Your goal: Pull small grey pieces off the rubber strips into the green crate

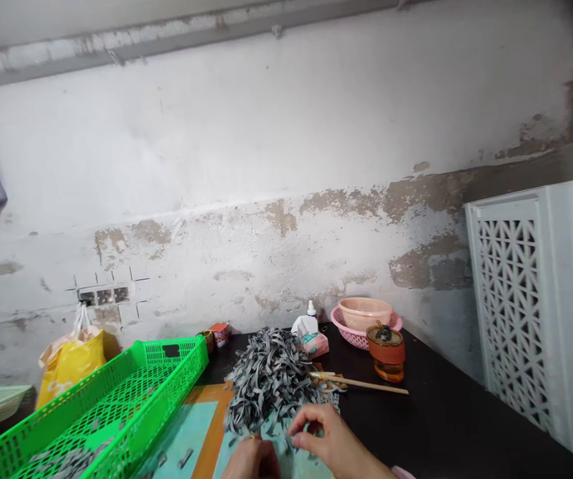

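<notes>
1. Sitting along the lower right of the frame, the black table runs to a stained plaster wall.
2. At lower left, a green plastic basket holds a few grey pieces; a knock could spill them.
3. At bottom centre, the heap of grey strips slumps toward a teal mat; a careless pull could slide strips loose.
4. Just beside the heap, a wooden stick could snag strips.
5. The right hand curls its fingers nearly closed at the heap's edge, though any hold can't be told; the left hand hides its grip.
</notes>
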The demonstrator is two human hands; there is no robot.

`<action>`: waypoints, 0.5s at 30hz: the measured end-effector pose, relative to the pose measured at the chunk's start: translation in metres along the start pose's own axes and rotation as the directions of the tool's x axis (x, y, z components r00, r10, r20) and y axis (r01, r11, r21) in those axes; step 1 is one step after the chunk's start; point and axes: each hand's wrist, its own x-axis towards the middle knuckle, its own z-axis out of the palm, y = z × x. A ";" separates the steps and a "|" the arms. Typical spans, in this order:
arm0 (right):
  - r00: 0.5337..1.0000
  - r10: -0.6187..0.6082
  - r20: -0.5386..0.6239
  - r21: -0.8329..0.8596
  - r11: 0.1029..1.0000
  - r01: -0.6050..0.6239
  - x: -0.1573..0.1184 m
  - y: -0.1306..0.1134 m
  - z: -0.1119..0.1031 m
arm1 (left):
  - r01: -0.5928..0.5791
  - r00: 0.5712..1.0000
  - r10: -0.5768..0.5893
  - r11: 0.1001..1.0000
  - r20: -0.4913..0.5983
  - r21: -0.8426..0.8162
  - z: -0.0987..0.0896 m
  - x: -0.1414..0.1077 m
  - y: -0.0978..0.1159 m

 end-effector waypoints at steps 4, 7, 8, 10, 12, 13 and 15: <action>1.000 -0.003 0.010 0.030 1.000 0.002 0.003 0.004 0.000 | -0.028 0.999 0.023 0.978 -0.027 -0.206 0.003 0.004 0.012; 1.000 0.011 0.003 0.087 0.996 -0.011 0.005 0.007 0.000 | -0.066 0.998 0.058 0.950 -0.034 -0.304 0.005 0.008 0.016; 1.000 0.017 0.008 0.114 0.993 -0.017 0.006 0.008 0.000 | -0.080 0.997 0.069 0.933 -0.044 -0.352 0.006 0.009 0.016; 0.999 0.022 0.023 0.172 0.985 -0.026 0.007 0.009 0.000 | -0.123 0.992 0.094 0.886 -0.088 -0.448 0.007 0.009 0.015; 0.999 0.022 0.032 0.212 0.977 -0.028 0.008 0.010 0.000 | -0.191 0.978 0.130 0.869 -0.161 -0.456 0.007 0.008 0.014; 0.999 0.020 0.032 0.222 0.975 -0.027 0.009 0.010 0.000 | -0.217 0.970 0.149 0.889 -0.194 -0.403 0.007 0.006 0.014; 0.999 0.017 0.033 0.232 0.973 -0.024 0.010 0.010 -0.001 | -0.225 0.959 0.179 0.952 -0.219 -0.207 0.006 0.001 0.017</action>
